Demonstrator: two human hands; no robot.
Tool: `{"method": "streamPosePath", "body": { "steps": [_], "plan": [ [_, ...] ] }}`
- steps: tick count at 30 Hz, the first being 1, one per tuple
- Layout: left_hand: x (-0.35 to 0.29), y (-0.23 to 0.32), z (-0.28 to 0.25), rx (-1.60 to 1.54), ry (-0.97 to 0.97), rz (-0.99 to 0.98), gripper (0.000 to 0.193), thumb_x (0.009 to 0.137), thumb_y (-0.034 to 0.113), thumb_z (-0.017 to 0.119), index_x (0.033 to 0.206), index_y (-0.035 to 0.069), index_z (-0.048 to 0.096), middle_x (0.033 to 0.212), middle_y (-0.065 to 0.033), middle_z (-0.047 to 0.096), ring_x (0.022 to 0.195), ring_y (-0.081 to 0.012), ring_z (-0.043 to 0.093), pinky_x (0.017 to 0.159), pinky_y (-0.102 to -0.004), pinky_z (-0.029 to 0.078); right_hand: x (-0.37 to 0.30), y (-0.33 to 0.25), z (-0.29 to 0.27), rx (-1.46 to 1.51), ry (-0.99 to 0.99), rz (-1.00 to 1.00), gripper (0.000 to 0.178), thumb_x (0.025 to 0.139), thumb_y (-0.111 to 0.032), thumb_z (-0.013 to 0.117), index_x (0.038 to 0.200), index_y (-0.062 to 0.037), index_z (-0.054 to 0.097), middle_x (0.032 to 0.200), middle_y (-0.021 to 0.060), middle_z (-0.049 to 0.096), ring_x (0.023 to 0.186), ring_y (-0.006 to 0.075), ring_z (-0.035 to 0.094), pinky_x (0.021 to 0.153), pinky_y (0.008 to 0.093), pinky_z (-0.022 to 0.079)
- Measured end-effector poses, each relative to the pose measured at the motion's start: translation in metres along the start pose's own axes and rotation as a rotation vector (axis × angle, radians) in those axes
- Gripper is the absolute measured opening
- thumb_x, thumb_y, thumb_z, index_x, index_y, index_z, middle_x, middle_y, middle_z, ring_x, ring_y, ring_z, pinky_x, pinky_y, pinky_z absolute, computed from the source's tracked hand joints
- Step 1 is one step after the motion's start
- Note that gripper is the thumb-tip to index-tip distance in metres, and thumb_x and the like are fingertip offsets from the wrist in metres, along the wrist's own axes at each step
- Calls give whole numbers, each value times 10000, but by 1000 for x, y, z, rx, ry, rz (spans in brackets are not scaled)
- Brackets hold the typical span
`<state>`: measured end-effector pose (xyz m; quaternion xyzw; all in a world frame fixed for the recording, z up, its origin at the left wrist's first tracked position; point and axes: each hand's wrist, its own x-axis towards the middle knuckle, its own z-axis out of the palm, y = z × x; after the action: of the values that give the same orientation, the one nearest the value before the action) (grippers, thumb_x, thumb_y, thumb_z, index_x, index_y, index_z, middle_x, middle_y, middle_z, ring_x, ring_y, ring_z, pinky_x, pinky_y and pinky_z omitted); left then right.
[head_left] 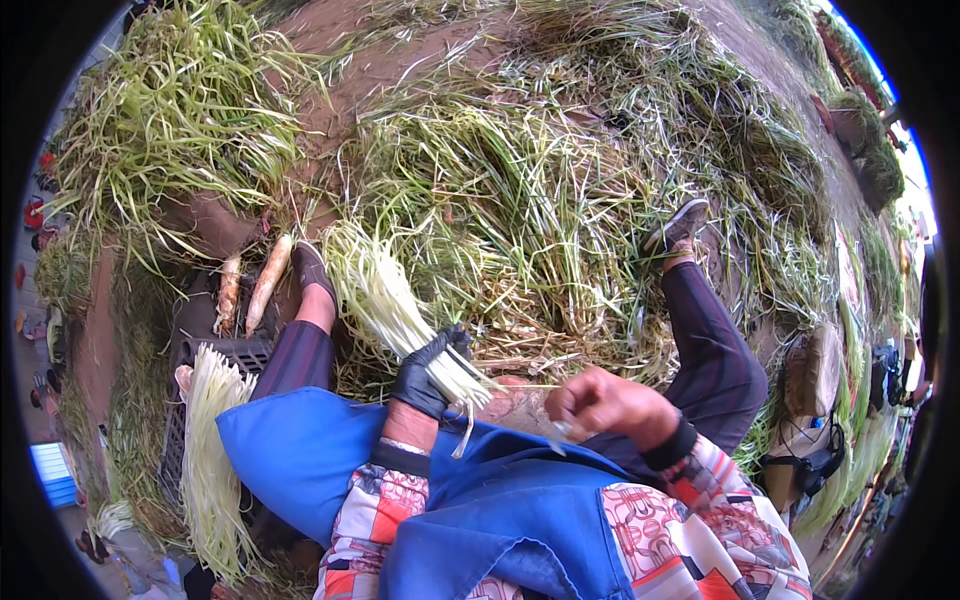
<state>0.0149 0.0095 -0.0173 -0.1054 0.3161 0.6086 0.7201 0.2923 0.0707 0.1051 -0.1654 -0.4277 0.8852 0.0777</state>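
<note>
My left hand (425,378), in a black glove, is closed round a bundle of long pale yellow-green stalks (375,285). Their leafy ends point up and left, and the cut-looking ends stick out past the glove toward my lap. To its right my bare right hand (600,408) is closed, fingers curled in. A thin strand (525,387) runs between the bundle's ends and that hand. Below its fingers shows a small shiny silvery piece (560,436), too small to name. At my left, a larger sheaf of pale stalks (215,460) hangs over a dark plastic crate (245,352).
A big heap of green leafy stalks (190,120) lies at the far left. Loose green and straw-coloured leaves (530,220) cover the ground between my feet. Two pale, root-like pieces (268,285) lie by my left shoe (310,264). A blue apron (480,510) covers my lap.
</note>
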Motion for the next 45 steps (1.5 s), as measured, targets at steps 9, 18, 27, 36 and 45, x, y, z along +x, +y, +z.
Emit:
{"method": "streamPosePath", "body": {
  "steps": [9,18,27,36,45],
  "plan": [
    [17,-35,17,-89,-36,160,310,895,126,633,1192,61,579,881,-50,612,789,-168,579,740,-326,526,16,60,12,165,1123,-85,526,959,-356,552,1329,7,467,1208,136,583,1092,200,558,967,334,424],
    [8,-34,21,-171,45,-87,238,910,256,639,1047,61,642,890,-40,678,803,-165,637,771,-331,538,146,102,9,6,1055,-192,473,985,-435,475,1126,1,593,1032,95,630,967,170,558,878,300,429],
    [-4,-2,35,175,-60,-9,237,806,-10,643,1041,-15,613,923,-127,668,809,-215,661,677,-344,547,133,78,-177,-1426,1102,366,181,850,-59,503,1011,-3,560,897,231,652,786,365,661,651,467,506],
    [3,-3,28,140,-39,7,488,903,178,617,1341,5,488,680,5,541,599,-117,517,669,-322,495,129,37,-195,-1156,836,405,215,801,-183,579,863,-5,683,806,132,667,725,277,657,676,374,524],
    [-5,1,35,184,-44,-17,479,878,160,651,1312,11,514,679,36,540,587,-65,514,618,-272,474,27,-80,-123,122,309,-523,231,859,-242,657,968,-38,648,774,18,601,615,100,528,520,217,397]
  ]
}}
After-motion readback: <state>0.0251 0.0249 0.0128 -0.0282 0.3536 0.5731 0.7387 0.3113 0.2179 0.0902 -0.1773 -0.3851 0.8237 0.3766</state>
